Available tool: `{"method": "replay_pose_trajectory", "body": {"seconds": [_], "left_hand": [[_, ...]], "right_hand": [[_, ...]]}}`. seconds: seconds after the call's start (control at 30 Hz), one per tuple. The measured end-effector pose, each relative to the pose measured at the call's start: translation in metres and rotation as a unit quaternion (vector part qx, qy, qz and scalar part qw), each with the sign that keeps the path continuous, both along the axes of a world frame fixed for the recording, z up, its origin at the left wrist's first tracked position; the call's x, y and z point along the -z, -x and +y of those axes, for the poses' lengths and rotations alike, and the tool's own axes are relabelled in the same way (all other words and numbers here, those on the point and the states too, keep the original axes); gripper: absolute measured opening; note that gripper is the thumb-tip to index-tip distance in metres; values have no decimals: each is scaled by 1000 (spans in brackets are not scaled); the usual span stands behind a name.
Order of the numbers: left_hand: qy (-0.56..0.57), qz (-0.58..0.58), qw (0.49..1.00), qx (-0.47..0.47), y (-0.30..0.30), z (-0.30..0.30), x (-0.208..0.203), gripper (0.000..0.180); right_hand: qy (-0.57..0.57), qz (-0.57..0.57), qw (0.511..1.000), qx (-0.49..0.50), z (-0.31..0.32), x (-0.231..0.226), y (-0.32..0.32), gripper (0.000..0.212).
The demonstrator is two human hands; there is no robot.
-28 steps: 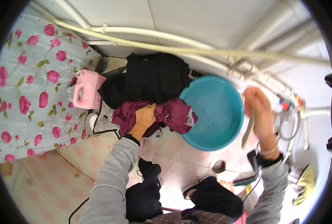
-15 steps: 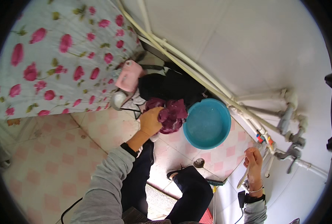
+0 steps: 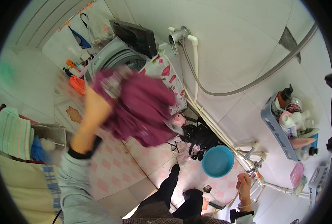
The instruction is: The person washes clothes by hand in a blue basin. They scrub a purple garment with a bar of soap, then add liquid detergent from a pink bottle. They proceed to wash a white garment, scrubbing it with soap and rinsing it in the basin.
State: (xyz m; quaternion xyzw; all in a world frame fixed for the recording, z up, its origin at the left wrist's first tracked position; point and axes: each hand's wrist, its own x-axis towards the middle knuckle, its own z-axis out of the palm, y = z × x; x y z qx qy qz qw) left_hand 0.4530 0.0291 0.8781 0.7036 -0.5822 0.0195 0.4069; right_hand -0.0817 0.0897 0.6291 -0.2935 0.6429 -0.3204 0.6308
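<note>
**Maroon garment [image 3: 141, 106] is up off the floor; black clothes [image 3: 199, 136] remain below**

Judging by how things lie, the lifting is done for one piece: the maroon garment hangs in the air from the left hand [image 3: 95, 110], whose grip is closed on its cloth, though motion blurs hand and fabric. From this view it overlaps the lower edge of the washing machine [image 3: 100, 59], whose dark lid [image 3: 134, 37] stands raised; the garment is not inside. What is left on the floor is the black clothes, heaped just beside the blue basin [image 3: 217, 174]. The right hand [image 3: 243, 185] is near the wall pipes with its fingers curled; a slender pale thing [image 3: 234, 199] shows beside it, and I cannot tell whether that grip pinches it.

In the earlier frame the garment is bunched low beside the basin under the left hand; now it is raised well clear of both basin and clothes. The view also takes in the machine and a wall basket [image 3: 276, 123] of bottles.
</note>
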Motion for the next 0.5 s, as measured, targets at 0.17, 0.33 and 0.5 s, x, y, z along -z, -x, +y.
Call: {"method": "replay_pose_trajectory", "body": {"seconds": [0.17, 0.33, 0.5], "left_hand": [[110, -88, 979, -146, -104, -34, -151, 39], [-55, -42, 985, -160, -184, -88, -106, 49], [-177, -209, 960, -61, -203, -90, 22, 78]], "right_hand": [[9, -17, 1000, -2, -8, -18, -15, 12], [10, -5, 1000, 14, -7, -5, -21, 11], [7, 28, 999, 21, -3, 14, -7, 9]]}}
